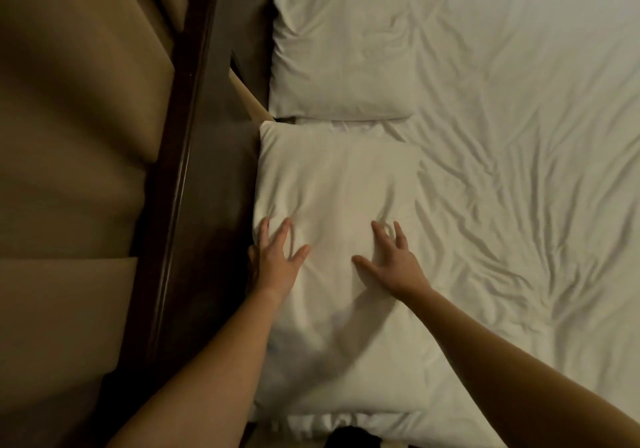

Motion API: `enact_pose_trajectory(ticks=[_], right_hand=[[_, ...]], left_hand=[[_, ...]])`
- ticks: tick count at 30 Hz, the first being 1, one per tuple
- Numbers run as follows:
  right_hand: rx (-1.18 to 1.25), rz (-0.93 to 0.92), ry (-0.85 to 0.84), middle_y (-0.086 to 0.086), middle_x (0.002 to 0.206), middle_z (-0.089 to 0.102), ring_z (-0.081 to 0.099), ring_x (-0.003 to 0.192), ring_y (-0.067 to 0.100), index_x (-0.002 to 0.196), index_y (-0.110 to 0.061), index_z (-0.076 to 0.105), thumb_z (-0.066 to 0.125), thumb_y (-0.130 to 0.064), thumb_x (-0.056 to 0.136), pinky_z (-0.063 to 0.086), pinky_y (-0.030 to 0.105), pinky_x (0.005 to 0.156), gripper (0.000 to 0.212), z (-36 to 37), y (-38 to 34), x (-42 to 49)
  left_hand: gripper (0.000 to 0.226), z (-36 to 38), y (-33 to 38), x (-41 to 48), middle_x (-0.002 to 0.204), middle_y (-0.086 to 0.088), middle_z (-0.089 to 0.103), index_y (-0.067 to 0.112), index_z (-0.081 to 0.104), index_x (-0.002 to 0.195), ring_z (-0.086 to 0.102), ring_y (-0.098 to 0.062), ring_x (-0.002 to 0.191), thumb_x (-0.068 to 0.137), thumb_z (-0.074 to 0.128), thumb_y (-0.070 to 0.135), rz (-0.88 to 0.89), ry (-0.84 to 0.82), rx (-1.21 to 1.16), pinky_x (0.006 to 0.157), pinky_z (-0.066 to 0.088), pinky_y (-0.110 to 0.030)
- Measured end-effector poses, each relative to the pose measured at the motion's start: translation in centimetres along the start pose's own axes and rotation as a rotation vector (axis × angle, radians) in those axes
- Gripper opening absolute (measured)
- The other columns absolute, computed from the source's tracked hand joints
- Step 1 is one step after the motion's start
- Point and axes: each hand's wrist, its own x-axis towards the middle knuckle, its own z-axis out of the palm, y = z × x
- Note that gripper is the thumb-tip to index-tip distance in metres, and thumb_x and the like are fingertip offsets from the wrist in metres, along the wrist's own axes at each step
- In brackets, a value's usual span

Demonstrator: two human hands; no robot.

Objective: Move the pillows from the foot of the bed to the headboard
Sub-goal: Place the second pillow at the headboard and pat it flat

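Two white pillows lie side by side against the dark wooden headboard [194, 177] at the left. The near pillow [339, 184] is under both my hands. My left hand [277, 260] rests flat with fingers spread on its left edge, next to the headboard. On the pillow's middle my right hand [388, 260] presses flat, fingers apart, and dents the fabric. Neither hand grips anything. The far pillow [343, 49] lies beyond, touching the near one end to end.
A wrinkled white sheet [526, 170] covers the bed to the right of the pillows. Behind the headboard at the left hang beige curtains [76, 136]. A dark shape shows at the bed's near edge [349, 439].
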Motion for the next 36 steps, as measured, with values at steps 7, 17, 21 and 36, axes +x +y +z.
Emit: enact_pose_trajectory(ticks=[7,17,21,36], right_hand=[[-0.204,0.005,0.227,0.000,0.178,-0.004,0.003,0.163,0.035,0.166,-0.050,0.000,0.028,-0.080,0.099,0.013,0.057,0.127,0.078,-1.3,-1.7,2.1],[-0.219,-0.181,0.205,-0.006,0.176,-0.016,-0.015,0.162,0.023,0.165,-0.047,-0.013,0.012,-0.079,0.102,-0.003,0.046,0.132,0.075,1.0,-4.5,11.3],[-0.263,-0.170,0.237,-0.011,0.176,-0.012,-0.012,0.163,0.016,0.166,-0.046,-0.012,0.009,-0.078,0.102,-0.004,0.044,0.131,0.074,1.6,-2.2,12.2],[-0.053,0.292,0.156,-0.003,0.179,-0.002,0.005,0.163,0.034,0.169,-0.037,0.000,0.010,-0.079,0.098,0.016,0.059,0.128,0.083,-0.8,5.2,8.0]], left_hand=[[0.071,-0.9,2.1,1.3,0.176,0.007,0.010,0.045,0.032,0.162,0.014,-0.032,0.157,0.097,0.056,0.062,0.094,0.086,0.142,0.123,0.023,-0.054],[0.065,2.7,4.6,9.3,0.178,0.005,-0.001,0.044,0.014,0.167,-0.008,-0.021,0.163,0.107,0.035,0.059,0.314,0.065,0.178,0.132,0.002,-0.042],[0.062,4.2,2.1,9.6,0.177,0.006,0.007,0.046,0.016,0.166,0.000,-0.019,0.163,0.107,0.032,0.060,0.336,0.108,0.241,0.131,0.006,-0.041],[0.061,2.5,-0.6,6.6,0.177,-0.001,0.013,0.043,0.023,0.166,0.014,-0.027,0.161,0.107,0.032,0.059,0.075,0.134,0.181,0.128,0.024,-0.046]])
